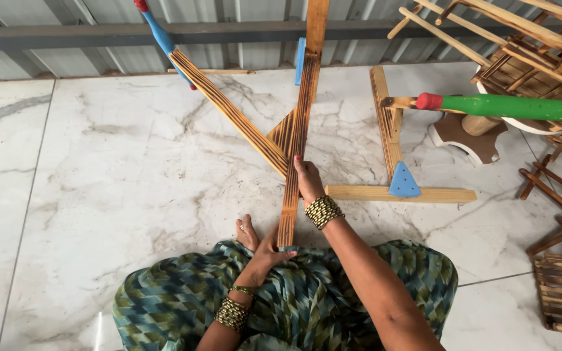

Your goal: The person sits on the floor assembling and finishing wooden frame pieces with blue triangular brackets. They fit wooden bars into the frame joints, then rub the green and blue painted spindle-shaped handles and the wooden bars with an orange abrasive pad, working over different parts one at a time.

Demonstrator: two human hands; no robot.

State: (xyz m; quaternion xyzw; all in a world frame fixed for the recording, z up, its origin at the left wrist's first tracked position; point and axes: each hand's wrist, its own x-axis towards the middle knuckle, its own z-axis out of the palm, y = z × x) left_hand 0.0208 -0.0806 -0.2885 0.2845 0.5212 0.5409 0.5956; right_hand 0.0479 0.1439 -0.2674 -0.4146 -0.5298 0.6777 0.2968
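Right hand (307, 181) grips striped wooden frame (294, 140).

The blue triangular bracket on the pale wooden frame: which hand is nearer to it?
Right. The right hand grips the burnt-grain wooden slat just left of the blue triangular bracket; the left hand holds the slat's lower end, farther away.

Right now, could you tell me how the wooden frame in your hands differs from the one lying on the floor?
The held frame has dark, burnt-looking streaked wood; the floor frame is pale and plain. The held frame is gripped by the right hand and left hand; the floor frame lies untouched. Both carry blue parts.
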